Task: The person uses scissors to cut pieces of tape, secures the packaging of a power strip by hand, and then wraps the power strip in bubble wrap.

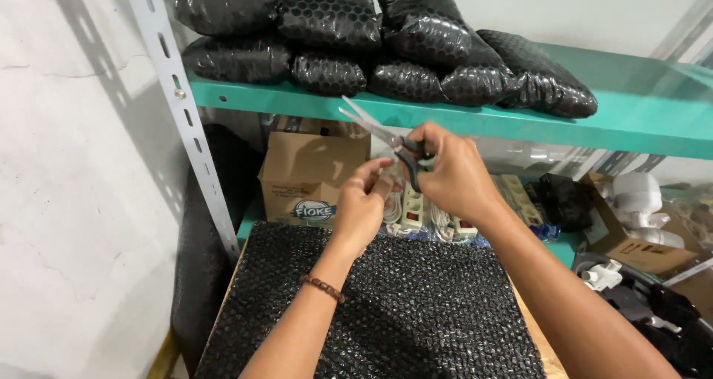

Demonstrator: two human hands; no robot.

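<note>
My right hand (pixel 454 172) grips the dark handles of a pair of scissors (pixel 379 131), whose silver blades are parted and point up to the left. My left hand (pixel 362 204), with a brown bead bracelet on the wrist, is raised just left of the handles with its fingers pinched together; what they hold is too small to tell. Both hands hover over the far edge of a sheet of black bubble wrap (pixel 416 305) spread on a wooden surface. Behind the hands lie white power strips (pixel 413 206) in clear plastic.
Several black bubble-wrapped parcels (pixel 386 44) are stacked on the teal metal shelf (pixel 639 119) above. A cardboard box (pixel 308 175) stands at the back left, beside a slotted grey upright (pixel 182 104). White devices and an open box (pixel 639 230) sit to the right. A white wall stands at left.
</note>
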